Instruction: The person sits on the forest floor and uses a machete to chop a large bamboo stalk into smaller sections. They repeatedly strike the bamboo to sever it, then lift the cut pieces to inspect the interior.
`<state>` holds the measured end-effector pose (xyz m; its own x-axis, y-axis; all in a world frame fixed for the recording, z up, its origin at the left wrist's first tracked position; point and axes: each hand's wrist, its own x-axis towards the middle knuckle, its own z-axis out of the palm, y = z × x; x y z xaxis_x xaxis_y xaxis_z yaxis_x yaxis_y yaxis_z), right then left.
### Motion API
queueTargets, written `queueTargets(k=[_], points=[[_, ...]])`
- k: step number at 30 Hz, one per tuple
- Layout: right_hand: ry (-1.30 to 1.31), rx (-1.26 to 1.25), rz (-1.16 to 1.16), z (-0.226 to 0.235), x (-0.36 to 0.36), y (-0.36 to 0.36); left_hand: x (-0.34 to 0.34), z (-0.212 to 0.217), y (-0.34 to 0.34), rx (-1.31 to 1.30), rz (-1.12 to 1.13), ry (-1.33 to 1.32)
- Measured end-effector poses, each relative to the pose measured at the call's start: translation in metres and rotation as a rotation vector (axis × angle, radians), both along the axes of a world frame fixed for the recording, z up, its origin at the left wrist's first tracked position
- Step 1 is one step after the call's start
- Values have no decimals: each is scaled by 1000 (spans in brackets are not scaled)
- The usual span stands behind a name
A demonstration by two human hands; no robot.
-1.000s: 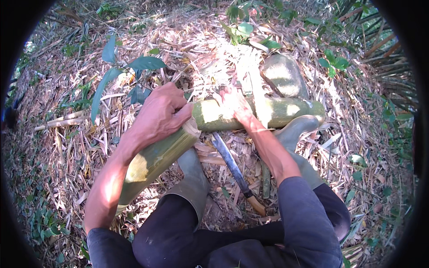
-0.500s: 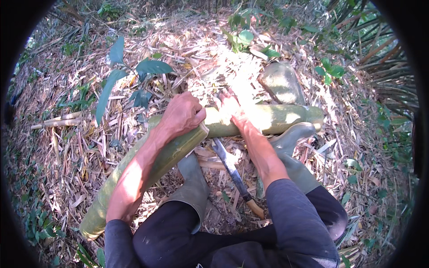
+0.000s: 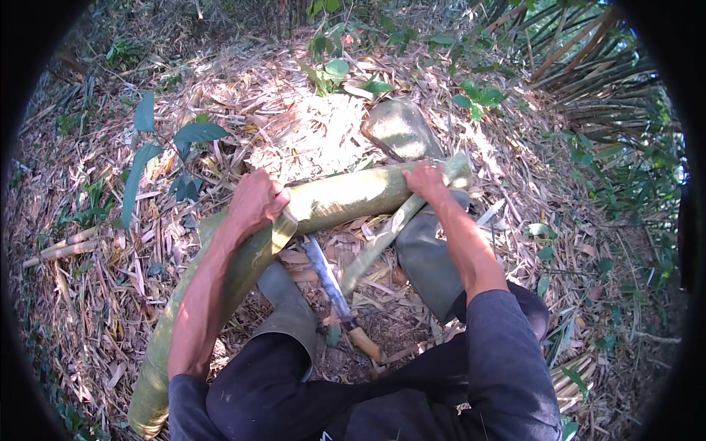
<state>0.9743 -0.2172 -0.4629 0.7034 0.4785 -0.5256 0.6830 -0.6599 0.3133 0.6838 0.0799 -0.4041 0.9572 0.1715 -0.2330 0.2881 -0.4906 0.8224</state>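
Note:
A thick green bamboo pole (image 3: pixel 346 197) lies across my knees, running from lower left to the middle right. My left hand (image 3: pixel 254 202) grips a wide strip of its outer skin (image 3: pixel 250 257), which bends away down to the left. My right hand (image 3: pixel 425 180) holds the pole's right end, where a narrow split strip (image 3: pixel 375 246) hangs down. A knife with a wooden handle (image 3: pixel 334 290) lies on the ground between my legs, touched by neither hand.
Two grey-green rubber boots (image 3: pixel 401 128) show, one beyond the pole and one by my right knee. Dry bamboo leaves and husks cover the ground (image 3: pixel 309 125). Leafy saplings (image 3: pixel 176 140) stand at left, palm fronds (image 3: pixel 588 66) at upper right.
My left hand has pulled the wide strip further off the pole, and the right hand has slid to the pole's right end. The camera has shifted slightly.

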Motion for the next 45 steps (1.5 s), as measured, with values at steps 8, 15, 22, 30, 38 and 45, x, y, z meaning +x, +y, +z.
queueTargets(k=[8, 15, 22, 30, 38, 45], points=[[81, 241, 24, -58, -5, 19, -4, -33, -5, 402, -49, -175], [-39, 360, 6, -41, -75, -6, -47, -7, -16, 376, -52, -259], [172, 149, -172, 36, -83, 27, -53, 35, -2, 377, 61, -280], [273, 201, -156, -12, -54, -1, -25, 32, -5, 338, 26, -113], [304, 84, -193, -42, -25, -2, -2, -53, -4, 342, -63, -96], [219, 220, -57, -26, -69, 24, -20, -67, 28, 481, -43, -385]])
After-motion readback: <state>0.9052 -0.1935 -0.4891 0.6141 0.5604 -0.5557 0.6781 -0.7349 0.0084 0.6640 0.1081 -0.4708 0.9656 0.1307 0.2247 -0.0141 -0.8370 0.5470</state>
